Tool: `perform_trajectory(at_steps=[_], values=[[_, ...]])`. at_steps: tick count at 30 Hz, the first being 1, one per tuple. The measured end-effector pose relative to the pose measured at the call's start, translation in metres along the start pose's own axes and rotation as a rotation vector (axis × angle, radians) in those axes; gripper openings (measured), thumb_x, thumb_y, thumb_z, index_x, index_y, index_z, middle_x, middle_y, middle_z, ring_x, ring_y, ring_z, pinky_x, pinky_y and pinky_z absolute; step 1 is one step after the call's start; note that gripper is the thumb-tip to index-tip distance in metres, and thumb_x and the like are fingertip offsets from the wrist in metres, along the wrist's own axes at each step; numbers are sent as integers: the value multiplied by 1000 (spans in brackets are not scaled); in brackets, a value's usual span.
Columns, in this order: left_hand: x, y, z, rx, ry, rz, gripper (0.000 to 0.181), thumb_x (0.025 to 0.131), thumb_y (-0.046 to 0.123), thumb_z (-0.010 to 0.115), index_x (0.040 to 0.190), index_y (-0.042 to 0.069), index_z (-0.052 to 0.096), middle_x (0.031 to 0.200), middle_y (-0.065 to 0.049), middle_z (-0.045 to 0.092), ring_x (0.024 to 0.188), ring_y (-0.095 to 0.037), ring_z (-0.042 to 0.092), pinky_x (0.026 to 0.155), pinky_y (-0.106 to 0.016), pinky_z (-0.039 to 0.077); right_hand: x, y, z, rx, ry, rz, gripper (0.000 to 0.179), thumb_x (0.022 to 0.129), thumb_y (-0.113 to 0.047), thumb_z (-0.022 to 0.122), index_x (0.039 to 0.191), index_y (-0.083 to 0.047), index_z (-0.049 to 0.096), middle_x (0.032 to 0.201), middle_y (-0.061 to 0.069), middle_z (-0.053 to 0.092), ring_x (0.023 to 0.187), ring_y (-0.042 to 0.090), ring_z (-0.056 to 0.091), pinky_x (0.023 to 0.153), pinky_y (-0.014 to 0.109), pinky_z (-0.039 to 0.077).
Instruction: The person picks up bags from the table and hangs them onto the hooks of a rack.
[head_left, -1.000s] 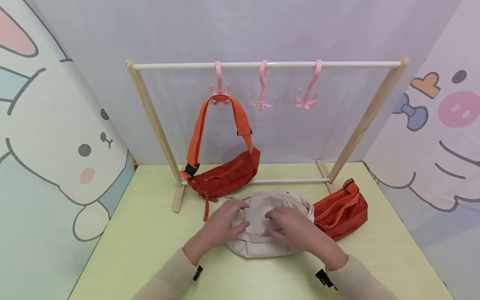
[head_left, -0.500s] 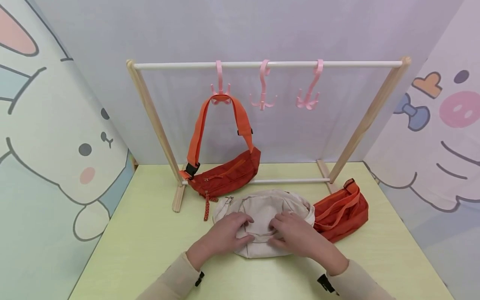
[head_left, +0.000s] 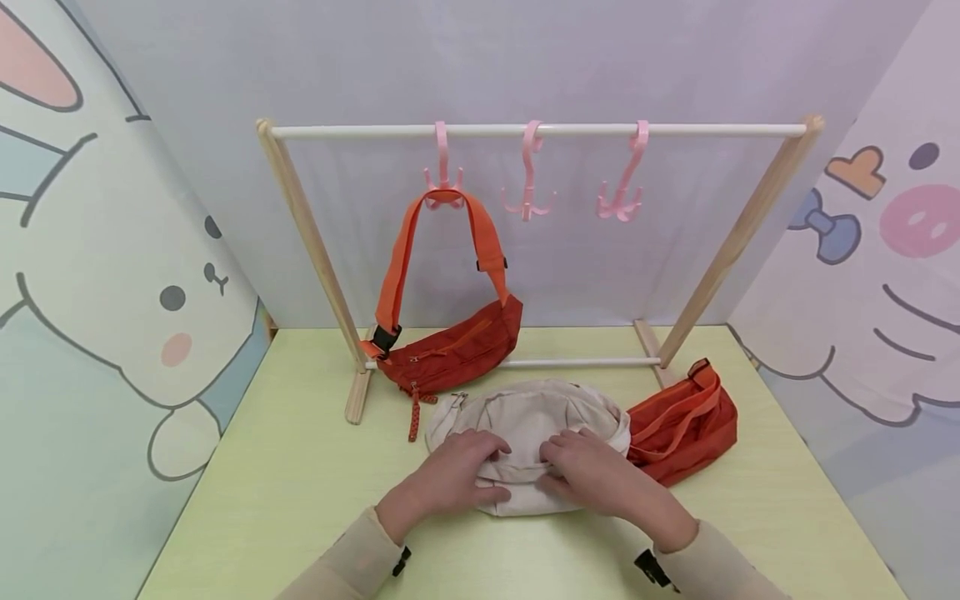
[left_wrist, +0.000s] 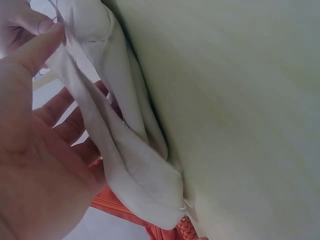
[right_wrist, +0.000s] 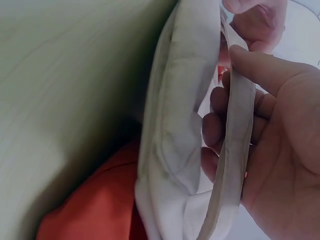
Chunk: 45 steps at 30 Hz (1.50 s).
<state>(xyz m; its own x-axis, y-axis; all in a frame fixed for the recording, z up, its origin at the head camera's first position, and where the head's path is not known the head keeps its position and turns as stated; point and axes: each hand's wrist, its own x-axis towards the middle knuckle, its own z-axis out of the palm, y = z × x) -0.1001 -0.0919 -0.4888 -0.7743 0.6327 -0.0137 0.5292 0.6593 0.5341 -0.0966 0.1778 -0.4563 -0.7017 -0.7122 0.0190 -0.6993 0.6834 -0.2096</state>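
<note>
A beige waist bag point(head_left: 525, 417) lies on the table, its curved body facing up. My left hand point(head_left: 457, 471) is at its near left side; in the left wrist view a strip of the bag's fabric point(left_wrist: 115, 145) passes between the thumb point(left_wrist: 42, 47) and the curled fingers. On the right side my right hand point(head_left: 588, 467) holds the same near part, with the thumb point(right_wrist: 260, 67) on a beige band point(right_wrist: 235, 135) and the fingertips behind it. An orange-red waist bag point(head_left: 686, 425) lies beside the beige one, partly covered by it.
A wooden rack with a white rail point(head_left: 360, 132) stands behind. Three pink hooks hang on it; the left hook point(head_left: 442, 158) carries another red waist bag point(head_left: 457, 346) by its orange strap. The middle hook point(head_left: 528, 171) and right hook point(head_left: 626, 171) bear nothing. Cartoon-printed walls flank the table.
Both hands have moved nearer the front of the beige bag, the left one most, also slightly right. The fabric band has been drawn toward me. The hung bag stays put.
</note>
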Motion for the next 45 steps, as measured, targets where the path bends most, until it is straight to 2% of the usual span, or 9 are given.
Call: perform_trajectory(at_steps=[6,9,15,24,28,32,36,41,45], values=[[1,3,3,-5,33,30,50,93,40,84,134,20,66,122,10,67,110,-7,60,101,-38,49,2,0,-11,59,-34,-8,13,101,-30,74,97,-21,66,86,-14,62,80,6,58,81,41,51],[2,5,4,-18,66,42,45,95,35,82,134,18,66,125,8,68,110,-7,62,102,-39,50,2,0,-16,109,-30,-25,14,102,-29,74,95,-21,64,84,-16,59,74,4,54,76,35,51],[3,11,4,-19,127,45,37,97,28,81,129,18,66,121,8,71,108,-8,66,100,-37,53,3,1,-27,210,5,-52,21,103,-28,72,88,-24,58,72,-17,47,64,3,45,62,25,42],[4,18,-5,-54,198,42,29,100,26,78,125,19,65,116,7,72,100,-7,66,91,-30,57,5,3,-42,322,-34,27,22,101,-46,72,96,-28,61,72,-17,53,63,2,49,58,25,45],[6,20,-10,-49,244,71,27,99,26,78,122,18,66,111,7,72,93,-6,64,86,-29,57,6,3,-46,345,-34,55,21,97,-40,79,100,-28,63,73,-17,55,60,2,50,55,25,46],[9,20,-15,-60,281,97,26,98,25,79,120,18,66,107,8,71,87,-7,62,81,-27,56,8,5,-51,331,4,54,21,95,-31,82,101,-27,63,74,-18,56,60,3,49,55,25,45],[12,21,-23,-56,296,90,24,99,25,78,119,18,66,104,8,70,81,-7,59,74,-26,55,10,8,-55,292,72,25,22,96,-31,82,103,-27,61,72,-19,53,58,1,46,55,24,42],[15,24,-35,-25,306,50,25,102,26,75,122,18,64,97,7,68,73,-9,54,62,-25,48,11,10,-63,292,141,-6,28,98,-29,80,117,-24,60,69,-17,49,56,1,41,52,24,42],[18,24,-45,-2,328,66,27,103,24,73,126,16,62,98,5,68,72,-10,54,62,-24,49,13,15,-67,290,190,-44,35,99,-25,79,126,-20,57,68,-17,49,54,-1,39,49,22,41]])
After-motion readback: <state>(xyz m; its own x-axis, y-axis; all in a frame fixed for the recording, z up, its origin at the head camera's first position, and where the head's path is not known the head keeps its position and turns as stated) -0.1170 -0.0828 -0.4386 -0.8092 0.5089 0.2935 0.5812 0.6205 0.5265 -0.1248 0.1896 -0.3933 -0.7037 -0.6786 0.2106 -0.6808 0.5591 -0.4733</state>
